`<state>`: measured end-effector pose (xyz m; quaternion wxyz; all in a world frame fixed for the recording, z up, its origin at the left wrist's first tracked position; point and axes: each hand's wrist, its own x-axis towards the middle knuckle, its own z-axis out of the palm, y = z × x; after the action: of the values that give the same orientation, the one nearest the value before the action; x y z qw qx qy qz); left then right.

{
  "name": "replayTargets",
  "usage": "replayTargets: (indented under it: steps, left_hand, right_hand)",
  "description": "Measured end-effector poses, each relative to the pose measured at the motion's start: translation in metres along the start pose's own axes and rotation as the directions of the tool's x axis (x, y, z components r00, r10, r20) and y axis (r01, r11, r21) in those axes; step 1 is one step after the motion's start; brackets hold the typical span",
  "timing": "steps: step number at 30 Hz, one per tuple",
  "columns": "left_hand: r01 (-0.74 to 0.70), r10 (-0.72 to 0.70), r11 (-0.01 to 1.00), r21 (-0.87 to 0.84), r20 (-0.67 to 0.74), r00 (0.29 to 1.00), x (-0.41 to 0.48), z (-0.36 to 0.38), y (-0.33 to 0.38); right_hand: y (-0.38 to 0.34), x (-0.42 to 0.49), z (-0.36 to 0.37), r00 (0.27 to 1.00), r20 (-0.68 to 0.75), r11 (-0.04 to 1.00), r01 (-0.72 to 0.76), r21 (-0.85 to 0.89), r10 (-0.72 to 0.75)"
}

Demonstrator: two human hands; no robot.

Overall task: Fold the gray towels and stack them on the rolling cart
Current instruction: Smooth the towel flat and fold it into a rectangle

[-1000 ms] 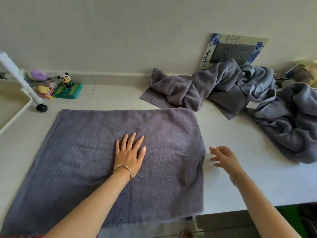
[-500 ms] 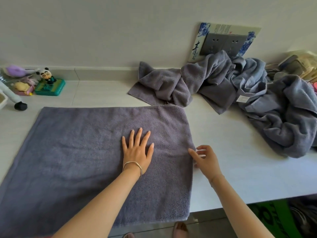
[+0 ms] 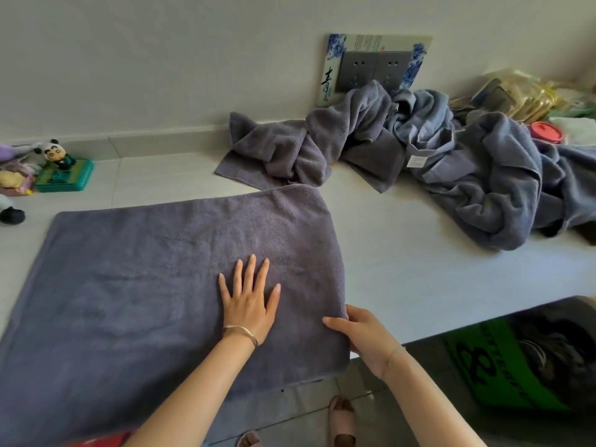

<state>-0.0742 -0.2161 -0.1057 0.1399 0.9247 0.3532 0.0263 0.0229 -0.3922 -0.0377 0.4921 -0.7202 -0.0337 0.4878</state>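
A gray towel [image 3: 145, 285] lies flat on the white counter [image 3: 419, 279], folded once, its near edge hanging over the front. My left hand [image 3: 250, 304] presses flat on it, fingers spread, a bracelet on the wrist. My right hand [image 3: 364, 337] is at the towel's right edge near the front corner, thumb on top and fingers tucked under the fold, pinching it. A heap of crumpled gray towels [image 3: 419, 162] lies at the back right against the wall. The rolling cart is out of view except for one black wheel [image 3: 11, 215] at the far left.
Small toys and a green box with a panda figure [image 3: 61, 171] stand at the back left. A wall socket panel [image 3: 374, 69] sits above the heap. Bags and a red lid [image 3: 546, 132] are at the far right. A green bag [image 3: 503, 359] stands on the floor below the counter.
My right hand moved left from the bare counter to the towel's right edge and took hold of it. My left hand stayed pressed on the towel. The camera view shifted right.
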Motion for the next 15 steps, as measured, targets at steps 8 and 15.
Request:
replayTargets:
  steps: [8, 15]
  left_hand:
    - [0.002, -0.002, 0.999, 0.049, 0.010, 1.000, -0.001, 0.005, -0.003]
    - [0.017, -0.020, 0.998, 0.068, 0.049, 0.999, -0.003, -0.002, 0.001]
  right_hand:
    - [0.010, -0.001, -0.015, 0.991, -0.044, 0.981, -0.119, 0.156, 0.127]
    - [0.017, -0.004, -0.022, 0.993, -0.084, 0.988, -0.077, 0.137, 0.089]
